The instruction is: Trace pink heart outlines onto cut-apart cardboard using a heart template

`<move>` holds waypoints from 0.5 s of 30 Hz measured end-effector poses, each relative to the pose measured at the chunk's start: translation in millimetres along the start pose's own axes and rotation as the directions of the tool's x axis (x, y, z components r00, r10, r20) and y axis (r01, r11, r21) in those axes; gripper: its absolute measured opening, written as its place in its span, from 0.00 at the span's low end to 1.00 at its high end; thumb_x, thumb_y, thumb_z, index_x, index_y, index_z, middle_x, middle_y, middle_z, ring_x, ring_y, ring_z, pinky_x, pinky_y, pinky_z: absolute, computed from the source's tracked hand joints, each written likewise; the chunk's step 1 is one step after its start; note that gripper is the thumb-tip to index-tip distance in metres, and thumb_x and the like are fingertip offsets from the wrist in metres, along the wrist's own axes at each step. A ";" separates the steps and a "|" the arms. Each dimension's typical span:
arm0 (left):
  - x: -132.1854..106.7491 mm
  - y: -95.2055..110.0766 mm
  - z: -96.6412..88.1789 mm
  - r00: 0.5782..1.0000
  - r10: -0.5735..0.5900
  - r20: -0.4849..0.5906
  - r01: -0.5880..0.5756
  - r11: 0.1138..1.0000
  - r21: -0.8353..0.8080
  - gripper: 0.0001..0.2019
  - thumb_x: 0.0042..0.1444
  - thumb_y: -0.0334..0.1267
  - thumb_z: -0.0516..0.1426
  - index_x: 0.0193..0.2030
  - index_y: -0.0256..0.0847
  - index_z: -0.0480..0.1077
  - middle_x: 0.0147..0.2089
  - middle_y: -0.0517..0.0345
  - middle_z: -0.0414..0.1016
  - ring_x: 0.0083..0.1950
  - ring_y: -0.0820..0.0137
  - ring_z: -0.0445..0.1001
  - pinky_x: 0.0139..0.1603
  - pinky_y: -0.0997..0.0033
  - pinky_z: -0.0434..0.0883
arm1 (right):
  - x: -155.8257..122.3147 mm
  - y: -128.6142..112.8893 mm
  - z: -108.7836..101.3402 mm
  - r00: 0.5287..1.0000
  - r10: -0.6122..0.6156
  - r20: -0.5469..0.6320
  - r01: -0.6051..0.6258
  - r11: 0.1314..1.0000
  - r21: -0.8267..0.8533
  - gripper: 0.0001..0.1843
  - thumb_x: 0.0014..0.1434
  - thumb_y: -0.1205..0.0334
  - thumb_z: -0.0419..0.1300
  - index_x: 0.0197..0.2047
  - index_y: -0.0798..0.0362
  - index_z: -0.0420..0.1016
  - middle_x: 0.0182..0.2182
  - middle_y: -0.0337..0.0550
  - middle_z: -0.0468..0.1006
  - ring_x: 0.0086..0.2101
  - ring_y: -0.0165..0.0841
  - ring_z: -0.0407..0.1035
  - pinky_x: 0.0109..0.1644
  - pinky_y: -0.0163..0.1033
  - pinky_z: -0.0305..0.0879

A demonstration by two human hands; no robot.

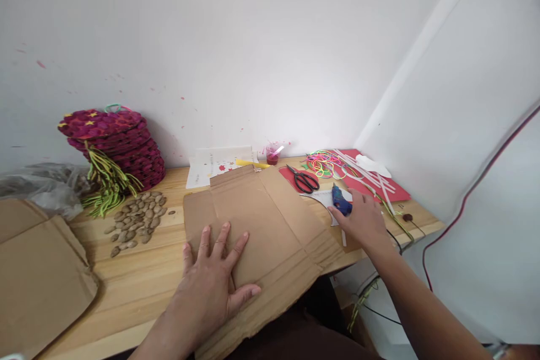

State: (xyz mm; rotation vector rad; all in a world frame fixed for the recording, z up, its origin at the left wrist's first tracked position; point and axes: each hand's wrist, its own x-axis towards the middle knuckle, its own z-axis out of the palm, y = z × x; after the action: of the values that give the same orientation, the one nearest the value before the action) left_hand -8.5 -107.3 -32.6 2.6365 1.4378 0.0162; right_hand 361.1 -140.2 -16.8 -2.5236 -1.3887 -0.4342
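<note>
My left hand (pixel 208 281) lies palm down with spread fingers on a creased sheet of brown cardboard (pixel 257 214). The sheet reaches past the table's front edge. At the right, my right hand (pixel 363 216) is around a blue glue gun (pixel 341 201), thumb on one side and fingers on the other. Its nozzle points away from me, and the hand covers its rear part. Under and beside the gun lies a white cut piece (pixel 323 198). Black-handled scissors (pixel 304 181) rest just beyond it.
A purple woven basket (pixel 122 152) with green tassels stands at the back left, near several brown nuts or stones (pixel 141 218). More cardboard (pixel 42 281) lies left. Colourful strings (pixel 324 164) and white strips (pixel 367 171) lie on red sheets (pixel 394 192). Cables hang at the right.
</note>
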 end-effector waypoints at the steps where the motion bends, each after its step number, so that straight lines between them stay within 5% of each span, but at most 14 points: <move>1: -0.3 -0.7 0.9 1.000 0.003 -0.006 -0.003 1.000 0.001 0.43 0.54 0.73 0.49 0.73 0.61 0.48 0.78 0.50 0.42 0.76 0.31 0.39 0.66 0.22 0.45 | 0.3 -2.0 0.1 1.000 0.022 0.020 -0.022 1.000 -0.007 0.39 0.60 0.41 0.60 0.65 0.60 0.64 0.53 0.65 0.73 0.52 0.57 0.67 0.51 0.55 0.65; 6: -1.2 -3.2 4.0 1.000 0.007 -0.028 -0.007 1.000 0.006 0.42 0.55 0.73 0.47 0.73 0.61 0.48 0.78 0.52 0.43 0.76 0.32 0.40 0.66 0.22 0.46 | 1.1 -9.2 2.8 0.998 0.021 0.054 -0.019 0.999 -0.032 0.37 0.61 0.47 0.60 0.67 0.60 0.61 0.49 0.66 0.75 0.48 0.58 0.69 0.46 0.55 0.65; 15: -2.6 -4.7 0.4 1.000 -0.018 0.012 0.019 1.000 -0.003 0.41 0.55 0.72 0.49 0.73 0.61 0.49 0.78 0.53 0.44 0.76 0.33 0.40 0.67 0.22 0.45 | 16.9 27.3 10.3 0.983 -0.170 0.065 0.170 0.985 0.003 0.35 0.61 0.56 0.60 0.67 0.66 0.60 0.54 0.64 0.75 0.52 0.52 0.68 0.59 0.52 0.57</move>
State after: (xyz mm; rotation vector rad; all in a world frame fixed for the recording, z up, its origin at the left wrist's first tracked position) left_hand -13.9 -107.1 -33.4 2.6165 1.4573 0.0004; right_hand 394.4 -137.9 -21.8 -2.4511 -1.6372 -0.3869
